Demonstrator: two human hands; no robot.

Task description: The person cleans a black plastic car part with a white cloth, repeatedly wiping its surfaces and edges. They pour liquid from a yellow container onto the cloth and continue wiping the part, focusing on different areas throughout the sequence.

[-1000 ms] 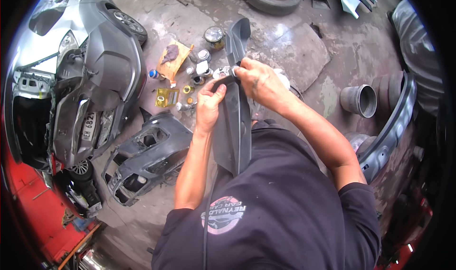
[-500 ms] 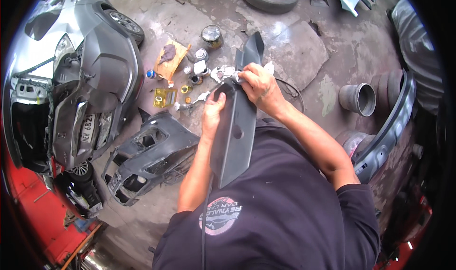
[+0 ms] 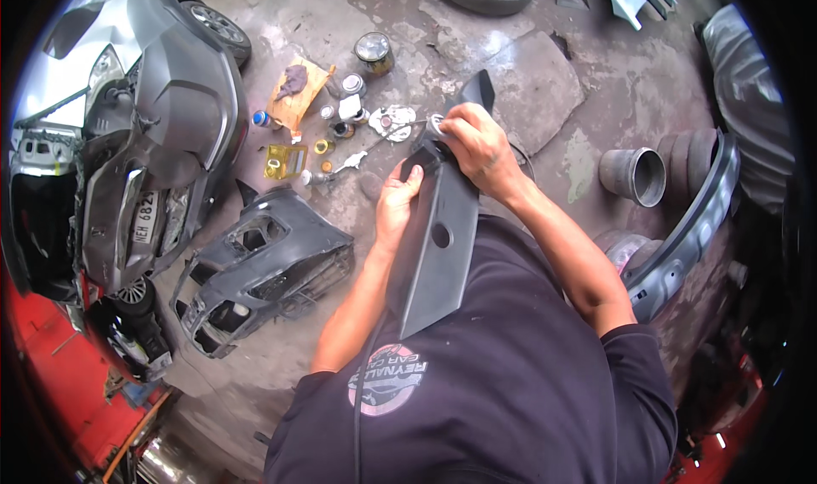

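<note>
A long dark grey plastic car trim panel (image 3: pixel 432 271) is held up in front of my body, slanting with its far end to the right. My left hand (image 3: pixel 397 205) grips its left edge, thumb lying on the near face. My right hand (image 3: pixel 482 150) pinches a small whitish piece (image 3: pixel 436 127), perhaps a wad of cloth or paper, against the panel's edge near the middle. Its exact kind is hidden by the fingers. A round hole (image 3: pixel 441 236) shows in the lower part of the panel.
Cans, bottles and a yellow box (image 3: pixel 285 162) stand on the floor ahead, beside an orange board (image 3: pixel 298 97). A dark bumper (image 3: pixel 281 259) lies to the left, near a damaged grey car (image 3: pixel 183 84). At right are a metal bucket (image 3: pixel 634 178) and a curved grey part (image 3: pixel 689 237).
The panel has tilted further to the right, its far end swinging right. Both hands have shifted slightly right with it, and the right fingers still pinch the whitish piece. The view has shifted a little.
</note>
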